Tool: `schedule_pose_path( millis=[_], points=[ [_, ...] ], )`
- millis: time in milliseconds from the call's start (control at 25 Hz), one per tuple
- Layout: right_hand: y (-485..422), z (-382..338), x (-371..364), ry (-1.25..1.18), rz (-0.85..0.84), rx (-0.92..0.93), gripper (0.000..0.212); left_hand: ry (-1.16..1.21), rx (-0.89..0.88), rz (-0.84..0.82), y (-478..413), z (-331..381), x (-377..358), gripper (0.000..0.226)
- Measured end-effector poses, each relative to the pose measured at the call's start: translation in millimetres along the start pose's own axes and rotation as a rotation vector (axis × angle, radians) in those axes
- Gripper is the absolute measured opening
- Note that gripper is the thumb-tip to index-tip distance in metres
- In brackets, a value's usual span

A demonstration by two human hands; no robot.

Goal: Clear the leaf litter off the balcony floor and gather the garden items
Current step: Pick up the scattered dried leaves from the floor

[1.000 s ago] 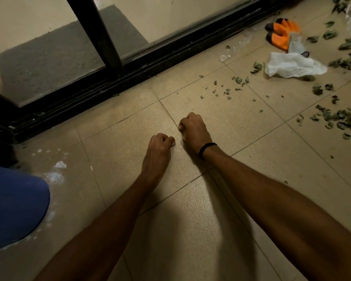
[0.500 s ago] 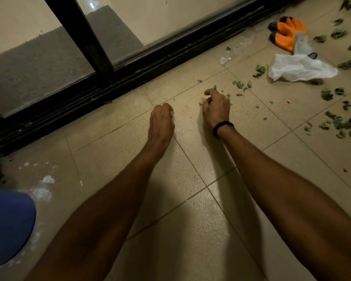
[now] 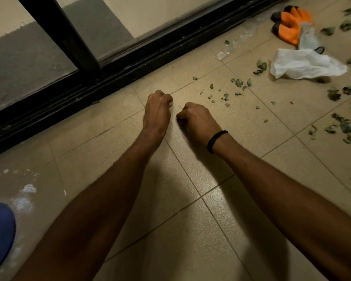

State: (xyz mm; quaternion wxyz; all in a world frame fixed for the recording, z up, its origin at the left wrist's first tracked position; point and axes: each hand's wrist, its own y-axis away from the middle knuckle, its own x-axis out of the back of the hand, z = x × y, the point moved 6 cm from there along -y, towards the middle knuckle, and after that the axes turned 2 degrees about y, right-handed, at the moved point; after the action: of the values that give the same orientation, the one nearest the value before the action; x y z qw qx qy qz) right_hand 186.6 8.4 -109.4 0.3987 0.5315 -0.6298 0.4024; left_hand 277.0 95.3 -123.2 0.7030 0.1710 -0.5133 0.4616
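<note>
Head view: mid leaf-pickup, my left hand [image 3: 157, 110] and right hand [image 3: 199, 120] rest clenched on the tiles, contents hidden; leaf litter [image 3: 238, 83] lies scattered rightward toward the white bag [image 3: 304, 63], so next probably reach right and pinch fine scraps.

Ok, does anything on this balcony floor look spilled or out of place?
Yes. Torn leaf scraps are strewn over the tiles to the right, around a crumpled white plastic bag. Two orange gloves lie dumped near the door track, with a clear wrapper beside it. White smears mark the tiles at lower left.
</note>
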Motion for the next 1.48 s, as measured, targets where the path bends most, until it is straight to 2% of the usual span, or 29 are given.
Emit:
schedule_pose_path(
  millis=[160, 240, 320, 400, 520, 640, 800, 880, 1000, 1080, 1160, 1240, 1280, 1360, 1480],
  points=[
    [9.0, -4.9, -4.6, 0.088, 0.038, -0.018, 0.018, -0.02, 0.074, 0.021, -5.1, -7.5, -5.7, 0.018],
    [16.1, 0.5, -4.1, 0.114, 0.071, -0.082, 0.012, -0.029, 0.109, 0.039, -5.0, -7.6, -6.0, 0.018],
    [19.1, 14.8, 0.1, 0.124, 0.088, -0.16, 0.015, -0.09, 0.073, 0.051, -4.6, -1.7, -6.3, 0.017],
    [19.0, 35.4, 8.0, 0.117, 0.091, -0.248, 0.014, -0.117, 0.069, 0.044, -7.1, 3.7, -6.5, 0.023],
    [17.7, 63.8, 18.4, 0.062, 0.112, -0.356, 0.017, -0.039, 0.019, -0.04, -21.7, 18.3, -17.0, 0.028],
    [17.2, 72.1, 25.5, 0.051, 0.174, -0.377, 0.02, 0.061, -0.071, -0.153, -39.8, 44.4, -33.0, 0.032],
    [11.7, 85.9, 34.3, -0.028, 0.164, -0.394, 0.025, 0.155, 0.004, -0.185, -57.8, 59.7, -40.8, 0.057],
    [8.0, 92.2, 38.9, -0.037, 0.137, -0.396, 0.041, 0.108, 0.016, -0.264, -67.4, 62.1, -45.5, 0.066],
    [-1.4, 102.4, 39.2, -0.005, 0.077, -0.426, 0.063, 0.019, -0.128, -0.329, -75.1, 69.5, -54.6, 0.043],
    [-9.3, 109.7, 34.7, -0.024, 0.004, -0.412, 0.057, 0.061, -0.239, -0.287, -63.5, 76.7, -57.7, 0.033],
    [-11.0, 108.9, 31.5, 0.0, -0.022, -0.323, 0.037, 0.16, -0.281, -0.223, -47.2, 80.7, -54.6, 0.033],
    [-5.6, 112.0, 35.5, -0.025, 0.077, -0.302, 0.029, 0.244, -0.245, -0.169, -41.5, 81.7, -48.0, 0.036],
    [-2.2, 117.0, 41.2, -0.048, 0.145, -0.332, 0.032, 0.262, -0.203, -0.17, -42.8, 81.8, -45.7, 0.037],
    [-0.2, 133.2, 55.9, -0.059, 0.209, -0.419, 0.042, 0.255, -0.131, -0.251, -48.2, 82.7, -44.2, 0.043],
    [-7.5, 165.5, 69.8, -0.047, 0.012, -0.544, 0.058, 0.164, -0.106, -0.486, -54.0, 90.9, -49.6, 0.065]
  ],
)
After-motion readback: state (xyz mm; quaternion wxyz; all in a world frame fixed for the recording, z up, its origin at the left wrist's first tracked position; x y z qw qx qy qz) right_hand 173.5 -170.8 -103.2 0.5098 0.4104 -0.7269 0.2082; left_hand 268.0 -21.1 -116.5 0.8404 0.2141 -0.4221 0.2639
